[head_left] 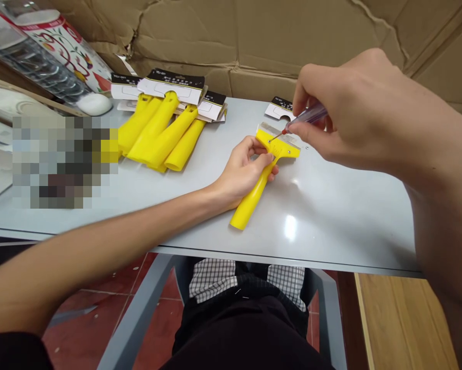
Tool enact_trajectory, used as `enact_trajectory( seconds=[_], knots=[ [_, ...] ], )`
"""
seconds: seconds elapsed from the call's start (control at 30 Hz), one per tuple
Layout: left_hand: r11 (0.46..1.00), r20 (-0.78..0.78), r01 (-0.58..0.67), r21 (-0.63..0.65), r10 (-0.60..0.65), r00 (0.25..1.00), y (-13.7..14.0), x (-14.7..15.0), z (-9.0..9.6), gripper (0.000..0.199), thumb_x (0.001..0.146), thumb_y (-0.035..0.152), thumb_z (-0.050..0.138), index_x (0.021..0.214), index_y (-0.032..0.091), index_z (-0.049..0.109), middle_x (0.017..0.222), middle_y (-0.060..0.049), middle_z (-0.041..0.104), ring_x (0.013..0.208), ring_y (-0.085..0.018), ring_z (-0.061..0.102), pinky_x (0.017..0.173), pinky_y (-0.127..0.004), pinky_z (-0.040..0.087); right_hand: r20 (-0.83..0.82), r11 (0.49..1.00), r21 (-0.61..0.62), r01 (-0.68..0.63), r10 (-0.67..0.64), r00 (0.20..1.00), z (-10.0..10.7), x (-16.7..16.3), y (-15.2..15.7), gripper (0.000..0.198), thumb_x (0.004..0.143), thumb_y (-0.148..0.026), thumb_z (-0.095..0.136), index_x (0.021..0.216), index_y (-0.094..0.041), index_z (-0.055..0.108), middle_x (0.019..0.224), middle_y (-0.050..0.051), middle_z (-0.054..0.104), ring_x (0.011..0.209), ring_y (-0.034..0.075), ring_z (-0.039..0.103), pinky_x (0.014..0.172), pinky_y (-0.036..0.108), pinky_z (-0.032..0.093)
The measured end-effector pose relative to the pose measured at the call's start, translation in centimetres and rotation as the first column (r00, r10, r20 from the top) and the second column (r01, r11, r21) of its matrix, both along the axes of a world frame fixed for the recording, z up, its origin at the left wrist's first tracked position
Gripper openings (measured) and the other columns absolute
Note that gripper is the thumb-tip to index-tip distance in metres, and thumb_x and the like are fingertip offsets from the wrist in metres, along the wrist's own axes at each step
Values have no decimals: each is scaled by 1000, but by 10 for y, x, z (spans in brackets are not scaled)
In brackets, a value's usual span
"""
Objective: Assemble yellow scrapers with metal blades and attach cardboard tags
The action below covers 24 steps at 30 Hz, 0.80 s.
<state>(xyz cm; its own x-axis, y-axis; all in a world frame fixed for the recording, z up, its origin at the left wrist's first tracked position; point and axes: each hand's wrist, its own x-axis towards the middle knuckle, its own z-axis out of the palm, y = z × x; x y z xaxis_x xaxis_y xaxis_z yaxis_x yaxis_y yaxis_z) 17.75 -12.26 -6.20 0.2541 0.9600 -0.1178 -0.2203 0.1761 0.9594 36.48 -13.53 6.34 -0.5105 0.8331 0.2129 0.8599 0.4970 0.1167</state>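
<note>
My left hand (pixel 246 172) grips a yellow scraper (pixel 252 198) just below its wide head, thumb on top of the neck. A metal blade (pixel 273 130) runs along the head's far edge, and two small screws show on its face. My right hand (pixel 331 110) pinches a screwdriver (pixel 311 113) with a clear purplish handle and a red collar. Its thin tip meets the left screw (pixel 269 141). Just beyond the scraper lies a black and white card (pixel 279 107), partly hidden by my right hand. A tiny screw-like piece (pixel 307 147) rests right of the head.
Several yellow scrapers (pixel 157 131) with black and white header cards (pixel 177 85) lie piled at the back left. A plastic bottle (pixel 41 61) and a patterned container (pixel 67 46) lean at the far left. Cardboard (pixel 215 36) walls the back of the white table (pixel 200 231).
</note>
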Motion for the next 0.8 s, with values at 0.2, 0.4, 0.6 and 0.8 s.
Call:
enact_trajectory(
  seconds=[0.2, 0.4, 0.6, 0.8],
  knots=[
    [1000, 3, 0, 6, 0, 1000, 0, 0, -2, 19, 96, 3, 62, 97, 20, 53, 95, -1, 63, 68, -9, 67, 60, -25, 55, 122, 983, 71, 172, -180, 976, 2, -9, -1, 41, 107, -54, 51, 115, -21, 75, 91, 15, 71, 102, 47, 74, 84, 53, 53],
    [1000, 5, 2, 16, -2, 1000, 2, 0, -4, 17, 99, 2, 58, 98, 19, 54, 95, -1, 64, 64, -9, 67, 60, -25, 55, 112, 995, 29, 92, -94, 989, 2, -6, -4, 40, 108, -51, 50, 132, -25, 68, 96, 15, 77, 98, 44, 73, 78, 52, 51],
    [1000, -3, -7, 16, 7, 1000, 2, 0, -2, 19, 100, 0, 56, 97, 18, 53, 95, 0, 63, 63, -8, 68, 59, -24, 54, 117, 986, -1, 165, -164, 980, 0, -7, -2, 39, 107, -51, 47, 117, -27, 77, 87, 13, 73, 99, 43, 71, 80, 51, 49],
    [1000, -17, -8, 10, 8, 1000, 1, 1, 0, 18, 100, 1, 57, 97, 19, 53, 93, 0, 62, 62, -8, 67, 59, -24, 55, 123, 983, 21, 184, -185, 975, -1, -7, 0, 49, 110, -55, 43, 101, -22, 78, 82, 15, 68, 100, 43, 72, 79, 49, 48]
  ],
)
